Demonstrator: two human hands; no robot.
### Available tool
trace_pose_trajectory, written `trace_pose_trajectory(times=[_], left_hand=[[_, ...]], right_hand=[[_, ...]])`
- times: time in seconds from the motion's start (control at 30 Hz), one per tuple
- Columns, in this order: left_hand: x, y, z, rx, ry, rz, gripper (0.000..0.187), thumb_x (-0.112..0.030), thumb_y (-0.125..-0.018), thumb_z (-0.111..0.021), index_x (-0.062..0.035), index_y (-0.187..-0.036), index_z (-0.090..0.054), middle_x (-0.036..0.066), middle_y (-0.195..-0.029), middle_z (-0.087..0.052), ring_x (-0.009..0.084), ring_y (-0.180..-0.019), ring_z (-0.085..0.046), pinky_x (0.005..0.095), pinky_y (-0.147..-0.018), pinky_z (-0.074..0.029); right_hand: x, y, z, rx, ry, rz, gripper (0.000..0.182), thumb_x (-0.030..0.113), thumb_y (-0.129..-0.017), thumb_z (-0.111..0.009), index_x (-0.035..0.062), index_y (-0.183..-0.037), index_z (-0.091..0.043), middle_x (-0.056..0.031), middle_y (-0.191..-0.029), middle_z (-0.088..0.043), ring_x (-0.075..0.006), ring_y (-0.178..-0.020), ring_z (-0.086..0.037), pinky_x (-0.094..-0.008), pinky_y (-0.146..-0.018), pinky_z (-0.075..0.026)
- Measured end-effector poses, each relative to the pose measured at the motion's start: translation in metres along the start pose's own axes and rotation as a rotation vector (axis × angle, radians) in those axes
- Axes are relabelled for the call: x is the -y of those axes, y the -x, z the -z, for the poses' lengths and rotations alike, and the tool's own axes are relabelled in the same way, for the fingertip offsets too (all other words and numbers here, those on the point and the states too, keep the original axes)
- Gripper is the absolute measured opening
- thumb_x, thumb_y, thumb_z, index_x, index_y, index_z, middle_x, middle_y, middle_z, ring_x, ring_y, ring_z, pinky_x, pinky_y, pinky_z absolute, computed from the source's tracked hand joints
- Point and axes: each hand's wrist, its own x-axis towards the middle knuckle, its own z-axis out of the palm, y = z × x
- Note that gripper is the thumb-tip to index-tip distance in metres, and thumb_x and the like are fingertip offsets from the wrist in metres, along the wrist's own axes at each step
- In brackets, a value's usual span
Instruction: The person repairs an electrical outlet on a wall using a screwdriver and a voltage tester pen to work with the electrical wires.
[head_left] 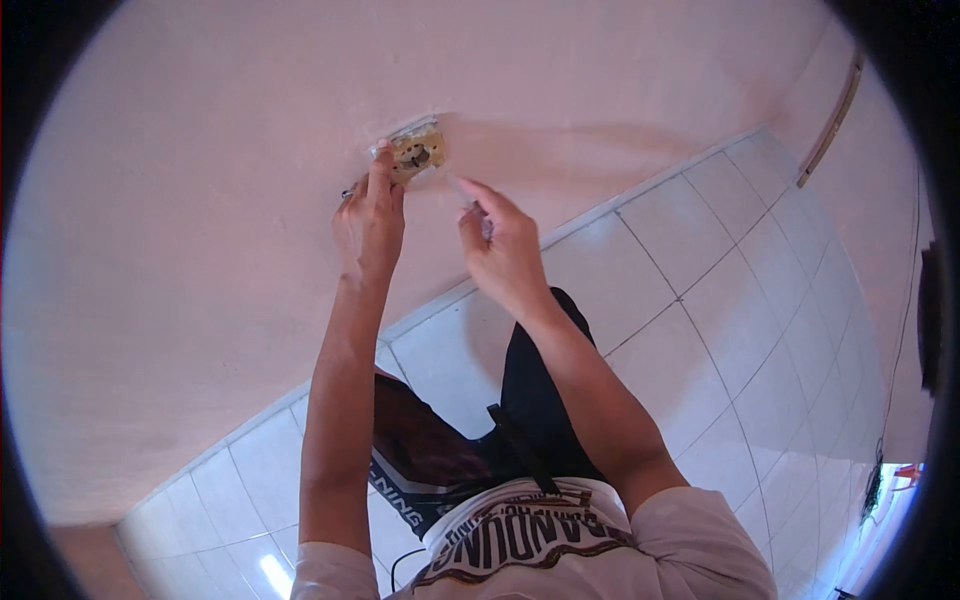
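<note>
A wall socket point(416, 155), its yellowish inner frame and dark centre exposed, sits in the pink wall. On its lower left edge my left hand point(372, 218) is closed, one finger reaching up onto the frame. The dark tip of a small thin object point(347, 193) pokes out on the left side of that hand. To the right and a little below the socket is my right hand point(508, 250), apart from it. Its fingers are curled around a small greyish piece point(487, 226), mostly hidden, whose kind I cannot tell.
The wall point(180, 250) meets a pale tiled floor point(650, 330) along a diagonal edge. A long narrow brown strip point(833, 120) is at the upper right. My legs in dark clothing point(545, 390) are beneath my arms. A dark object point(930, 320) is at the far right.
</note>
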Motion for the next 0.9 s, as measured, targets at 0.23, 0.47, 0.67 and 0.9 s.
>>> trace_pose_trajectory(times=[0.23, 0.47, 0.67, 0.9], left_hand=[[-0.002, 0.001, -0.002, 0.006, 0.016, -0.007, 0.066, -0.003, -0.084, -0.074, -0.0117, -0.144, -0.049, 0.015, -0.095, -0.072, 0.0311, -0.080, -0.073, 0.0410, -0.067, -0.060], [-0.005, 0.001, 0.001, -0.010, 0.020, -0.005, 0.063, -0.001, -0.084, -0.074, -0.0113, -0.141, -0.050, 0.014, -0.099, -0.074, 0.0300, -0.082, -0.074, 0.0396, -0.069, -0.061], [-0.005, 0.001, -0.001, -0.030, 0.025, 0.000, 0.058, 0.000, -0.083, -0.074, -0.0119, -0.137, -0.055, 0.014, -0.101, -0.075, 0.0276, -0.080, -0.075, 0.0378, -0.068, -0.062], [-0.005, 0.000, -0.001, -0.034, 0.028, 0.010, 0.060, -0.002, -0.083, -0.075, -0.0126, -0.138, -0.055, 0.013, -0.098, -0.075, 0.0260, -0.078, -0.075, 0.0367, -0.065, -0.061]], right_hand=[[-0.014, -0.012, 0.010, 0.061, 0.248, 0.123, 0.036, 0.002, -0.088, -0.063, 0.0034, -0.125, -0.065, -0.0168, -0.092, -0.063, -0.0358, -0.078, -0.068, -0.0443, -0.070, -0.056], [-0.016, -0.015, 0.008, 0.103, 0.336, 0.118, 0.034, 0.008, -0.091, -0.063, 0.0068, -0.125, -0.066, -0.0139, -0.095, -0.066, -0.0342, -0.077, -0.070, -0.0437, -0.068, -0.058], [-0.020, -0.013, 0.005, 0.044, 0.350, 0.136, 0.033, 0.005, -0.091, -0.063, 0.0086, -0.124, -0.068, -0.0125, -0.092, -0.067, -0.0306, -0.074, -0.070, -0.0411, -0.066, -0.057], [-0.015, -0.013, 0.007, 0.072, 0.440, 0.131, 0.036, 0.002, -0.091, -0.062, 0.0093, -0.126, -0.068, -0.0124, -0.089, -0.067, -0.0290, -0.071, -0.069, -0.0393, -0.064, -0.057]])
